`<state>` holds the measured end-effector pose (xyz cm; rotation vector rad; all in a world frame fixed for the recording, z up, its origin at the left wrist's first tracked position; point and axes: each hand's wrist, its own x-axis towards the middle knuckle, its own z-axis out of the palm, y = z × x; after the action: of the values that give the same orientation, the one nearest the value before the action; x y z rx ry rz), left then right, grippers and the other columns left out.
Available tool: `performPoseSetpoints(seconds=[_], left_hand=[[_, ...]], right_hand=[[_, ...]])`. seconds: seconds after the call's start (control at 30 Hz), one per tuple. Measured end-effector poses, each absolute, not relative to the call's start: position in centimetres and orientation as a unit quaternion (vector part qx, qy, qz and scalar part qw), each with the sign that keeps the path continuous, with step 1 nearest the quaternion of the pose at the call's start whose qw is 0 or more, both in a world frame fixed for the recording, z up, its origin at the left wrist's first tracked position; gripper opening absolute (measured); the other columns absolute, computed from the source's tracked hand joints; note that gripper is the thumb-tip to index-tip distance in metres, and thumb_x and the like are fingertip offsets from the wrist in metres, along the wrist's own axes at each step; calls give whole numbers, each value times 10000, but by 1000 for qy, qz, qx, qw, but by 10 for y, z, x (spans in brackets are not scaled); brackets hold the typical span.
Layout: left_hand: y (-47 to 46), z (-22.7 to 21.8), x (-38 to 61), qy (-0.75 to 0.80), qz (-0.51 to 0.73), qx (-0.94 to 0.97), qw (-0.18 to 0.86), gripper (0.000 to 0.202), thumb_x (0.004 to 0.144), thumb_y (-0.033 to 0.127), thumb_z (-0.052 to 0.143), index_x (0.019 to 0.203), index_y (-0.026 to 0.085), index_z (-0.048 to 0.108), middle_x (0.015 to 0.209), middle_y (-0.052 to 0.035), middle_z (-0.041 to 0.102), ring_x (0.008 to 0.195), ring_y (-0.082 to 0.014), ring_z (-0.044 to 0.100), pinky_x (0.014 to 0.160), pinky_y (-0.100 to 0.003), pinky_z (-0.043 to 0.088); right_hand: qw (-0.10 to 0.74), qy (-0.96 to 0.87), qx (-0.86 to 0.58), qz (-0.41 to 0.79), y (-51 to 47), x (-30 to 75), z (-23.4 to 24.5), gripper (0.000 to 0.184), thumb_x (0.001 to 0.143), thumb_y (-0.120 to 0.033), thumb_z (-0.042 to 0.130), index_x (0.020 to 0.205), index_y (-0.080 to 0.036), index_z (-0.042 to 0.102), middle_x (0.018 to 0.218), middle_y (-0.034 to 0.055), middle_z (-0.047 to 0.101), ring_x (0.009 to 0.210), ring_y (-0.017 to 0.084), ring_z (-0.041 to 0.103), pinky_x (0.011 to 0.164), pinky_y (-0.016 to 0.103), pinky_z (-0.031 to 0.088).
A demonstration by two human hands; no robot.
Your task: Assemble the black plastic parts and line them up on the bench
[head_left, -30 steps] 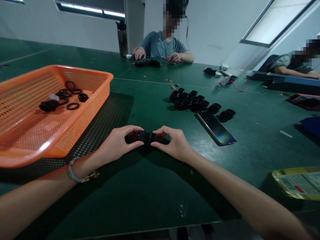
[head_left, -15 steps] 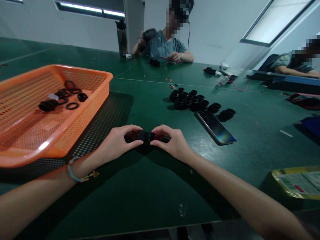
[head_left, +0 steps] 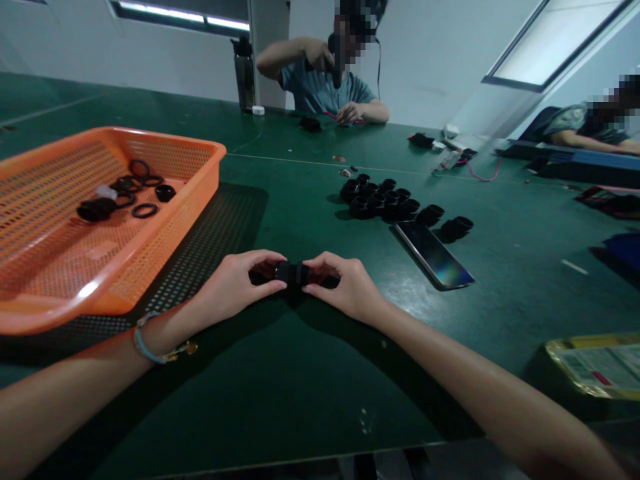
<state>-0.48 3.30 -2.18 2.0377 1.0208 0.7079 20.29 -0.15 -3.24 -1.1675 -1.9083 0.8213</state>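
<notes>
Between my two hands is a short black cylindrical fitting (head_left: 293,273), lying sideways just above or on the green table (head_left: 280,387). My left hand (head_left: 250,277) pinches its left end between thumb and fingers. Its right end is gripped the same way by my right hand (head_left: 336,277). The fingertips cover part of the fitting, so whether it is one piece or two joined ones I cannot tell. Farther off to the right stand several similar black fittings (head_left: 377,199) in a cluster.
An orange basket (head_left: 173,267) at left holds black rings (head_left: 145,211) and fittings. A phone (head_left: 434,257) lies right of centre, a gold-edged package (head_left: 597,367) at lower right. Across the table sit a person (head_left: 320,87) beside a dark bottle (head_left: 244,75) and another person (head_left: 580,127).
My hands and the black fitting have barely moved. Across the table, the person's arm has swung up, bringing a dark hand tool from the side to in front of the chest.
</notes>
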Motion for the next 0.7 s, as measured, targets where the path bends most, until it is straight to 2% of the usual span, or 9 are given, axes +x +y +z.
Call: performPoseSetpoints(seconds=[0.3,0.53,0.7], left_hand=[[33,-19,-5,402,269,800,356,357,701,369,615,981,148,639,919,-56,706,793,-202,660,770,-330,543],[32,-19,-5,404,268,801,353,351,698,370,619,971,150,638,912,-53,706,795,-202,658,772,-328,542],[32,-19,-5,400,269,802,352,349,697,368,625,966,148,638,898,-51,706,783,-199,659,770,-329,542]], right_hand=[[353,-757,-464,295,-2,203,-29,214,734,-151,669,945,-162,637,786,8,688,669,119,650,631,250,542],[365,-785,-451,217,0,204,-31,212,723,-196,701,929,-172,662,835,29,686,706,132,639,658,269,529],[355,-773,-465,245,-2,202,-27,234,727,-169,691,954,-173,637,824,18,684,687,120,640,640,254,538]])
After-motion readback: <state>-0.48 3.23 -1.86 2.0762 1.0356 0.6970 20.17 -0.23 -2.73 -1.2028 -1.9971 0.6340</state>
